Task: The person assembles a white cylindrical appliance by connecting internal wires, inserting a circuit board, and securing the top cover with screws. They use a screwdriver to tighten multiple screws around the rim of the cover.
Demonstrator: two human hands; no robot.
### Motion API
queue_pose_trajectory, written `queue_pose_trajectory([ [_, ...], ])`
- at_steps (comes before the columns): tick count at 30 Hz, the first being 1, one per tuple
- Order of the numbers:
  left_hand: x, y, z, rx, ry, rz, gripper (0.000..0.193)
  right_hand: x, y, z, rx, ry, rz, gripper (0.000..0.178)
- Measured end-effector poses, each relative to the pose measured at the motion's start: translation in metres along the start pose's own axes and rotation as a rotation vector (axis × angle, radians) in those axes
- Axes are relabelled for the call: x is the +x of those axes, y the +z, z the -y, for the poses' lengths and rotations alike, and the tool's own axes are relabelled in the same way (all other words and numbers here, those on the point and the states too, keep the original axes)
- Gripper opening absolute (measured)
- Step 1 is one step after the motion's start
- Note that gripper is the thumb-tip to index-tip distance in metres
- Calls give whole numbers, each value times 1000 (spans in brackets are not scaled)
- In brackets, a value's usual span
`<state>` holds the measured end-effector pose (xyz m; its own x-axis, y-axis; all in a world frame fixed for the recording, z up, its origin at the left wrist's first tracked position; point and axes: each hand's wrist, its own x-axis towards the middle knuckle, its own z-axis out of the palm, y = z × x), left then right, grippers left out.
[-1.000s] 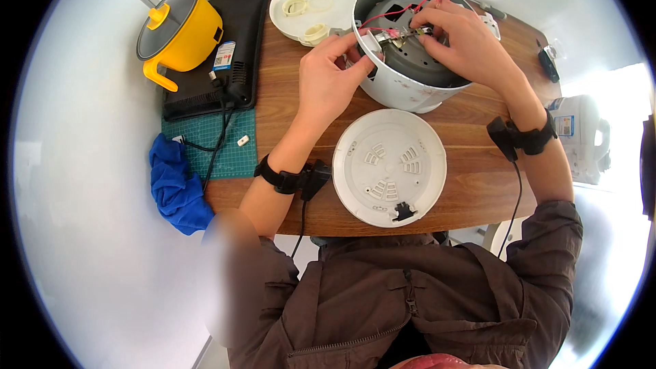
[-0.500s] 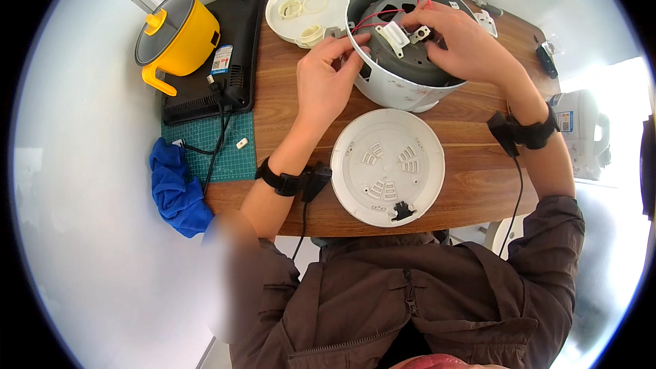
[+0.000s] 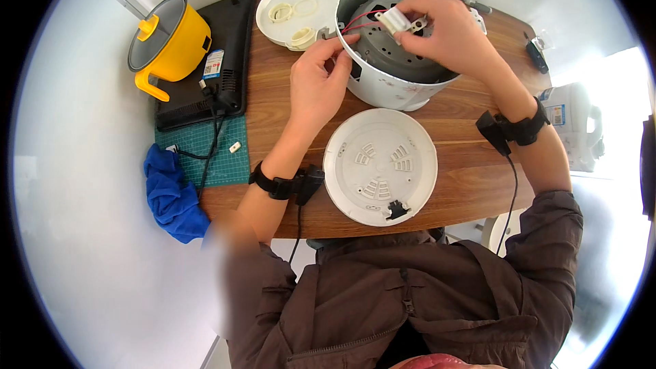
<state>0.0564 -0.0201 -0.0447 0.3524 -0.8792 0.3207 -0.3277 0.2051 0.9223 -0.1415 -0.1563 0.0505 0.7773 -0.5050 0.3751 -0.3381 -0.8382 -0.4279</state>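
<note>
A rice cooker body, white with a faint flower pattern, lies with its open underside up at the far middle. Inside it shows a grey metal dome with holes and red wires. My left hand pinches the left wall, index fingertip over the rim and thumb outside. My right hand reaches over the opening, thumb and fingers closed on a white plastic switch bracket above the dome. Beside it a small metal plate with holes is partly hidden by the fingers.
A round white vented base cover lies nearest me. Behind stands a white lid. To the left are a yellow pot on a black appliance, a green cutting mat and a blue cloth.
The switch bracket has turned and come up off the metal dome in my right hand. My left hand stays at the rim. The whole view has shifted slightly.
</note>
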Motion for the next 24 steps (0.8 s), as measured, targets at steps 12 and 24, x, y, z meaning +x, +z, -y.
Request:
queue_pose_trajectory([
  [12, 2, -4, 6, 22, 27, -60, 24, -5, -11, -12, 42, 161, 45, 39],
  [24, 2, -7, 12, 26, 33, -72, 22, -31, -22, -5, 36, 119, -39, 38],
])
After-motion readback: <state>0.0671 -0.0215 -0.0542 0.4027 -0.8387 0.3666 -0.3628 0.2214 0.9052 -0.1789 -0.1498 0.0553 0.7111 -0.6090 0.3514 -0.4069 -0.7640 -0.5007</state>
